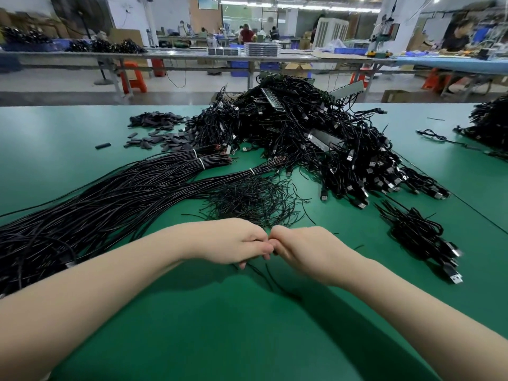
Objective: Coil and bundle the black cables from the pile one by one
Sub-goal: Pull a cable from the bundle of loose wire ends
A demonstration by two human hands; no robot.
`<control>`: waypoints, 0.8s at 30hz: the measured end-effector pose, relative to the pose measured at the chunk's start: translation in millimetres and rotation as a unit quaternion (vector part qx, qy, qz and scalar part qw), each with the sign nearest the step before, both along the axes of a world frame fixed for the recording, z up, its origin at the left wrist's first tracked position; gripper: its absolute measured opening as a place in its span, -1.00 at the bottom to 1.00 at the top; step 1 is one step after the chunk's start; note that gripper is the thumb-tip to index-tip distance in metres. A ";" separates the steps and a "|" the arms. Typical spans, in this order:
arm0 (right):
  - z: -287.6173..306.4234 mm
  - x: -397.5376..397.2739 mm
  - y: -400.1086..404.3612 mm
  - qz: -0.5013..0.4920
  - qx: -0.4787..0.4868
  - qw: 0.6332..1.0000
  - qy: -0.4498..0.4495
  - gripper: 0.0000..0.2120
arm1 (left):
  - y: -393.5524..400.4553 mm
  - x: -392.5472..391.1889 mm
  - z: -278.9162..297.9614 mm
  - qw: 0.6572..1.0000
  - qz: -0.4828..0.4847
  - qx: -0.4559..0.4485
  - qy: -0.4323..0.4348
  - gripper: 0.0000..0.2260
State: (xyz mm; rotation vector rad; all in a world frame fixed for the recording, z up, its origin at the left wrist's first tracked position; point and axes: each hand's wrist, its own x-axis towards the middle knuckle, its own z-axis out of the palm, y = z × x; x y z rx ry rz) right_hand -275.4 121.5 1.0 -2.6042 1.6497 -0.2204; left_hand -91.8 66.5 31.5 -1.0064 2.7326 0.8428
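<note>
My left hand and my right hand meet knuckle to knuckle over the green table. Both have curled fingers pinching a thin black cable, whose loose ends trail toward me on the mat. What lies between the fingers is mostly hidden. Just beyond my hands lies a tangle of thin black wires. A big pile of black USB cables rises behind it. Coiled, bundled cables lie to the right of my right hand.
Long bundles of black cable tied with white bands stretch across the left side. Small dark sleeves are scattered at the back left. Another cable heap sits at the far right edge. Workbenches and people fill the background.
</note>
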 end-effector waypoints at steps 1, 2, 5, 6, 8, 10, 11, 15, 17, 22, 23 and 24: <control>-0.2 -1.6 1.8 0.008 -0.001 1.000 -0.005 -0.68 | 0.9 0.1 -2.2 1.000 0.006 0.027 0.010 -0.80; -1.2 -3.3 2.9 0.014 -0.006 1.000 -0.006 -0.68 | 2.2 -0.1 -4.0 0.998 0.010 0.052 0.023 -0.80; -4.8 -4.5 4.7 0.025 -0.012 0.999 -0.018 -0.75 | 3.7 -3.4 -8.0 0.994 0.024 0.098 0.037 -0.84; -6.1 -3.7 4.0 0.024 -0.006 0.999 -0.023 -0.77 | 3.7 -5.0 -10.0 0.996 0.034 0.082 0.026 -0.83; -7.4 -1.8 2.1 0.013 0.028 0.997 -0.064 -0.78 | 4.2 -6.7 -13.8 0.998 0.066 0.020 0.003 -0.80; -7.7 -3.4 0.2 -0.021 0.048 0.985 -0.166 -0.79 | 2.7 -3.7 -19.2 0.991 0.127 -0.028 0.016 -0.79; -8.3 -6.0 -0.9 -0.057 0.035 0.977 -0.203 -0.76 | 1.9 -0.6 -22.8 0.983 0.173 -0.048 0.048 -0.79; -19.2 -14.7 -0.1 -0.244 0.022 0.958 -0.149 -0.67 | 4.2 -2.6 -44.8 0.910 0.315 -0.159 0.217 -0.75; -29.6 -10.6 1.0 -0.268 0.060 0.955 -0.114 -0.70 | 12.7 -9.7 -60.2 0.886 0.327 -0.200 0.261 -0.74; -35.6 -5.8 -5.1 -0.272 0.065 0.953 -0.115 -0.83 | 13.0 -6.3 -81.0 0.880 0.301 -0.262 0.257 -0.79; -36.7 -3.5 -6.0 -0.258 0.067 0.959 -0.093 -0.81 | 12.2 -4.7 -81.8 0.880 0.298 -0.267 0.258 -0.80; -37.7 -1.7 -5.7 -0.239 0.061 0.967 -0.065 -0.78 | 12.2 -4.1 -82.1 0.878 0.297 -0.269 0.262 -0.80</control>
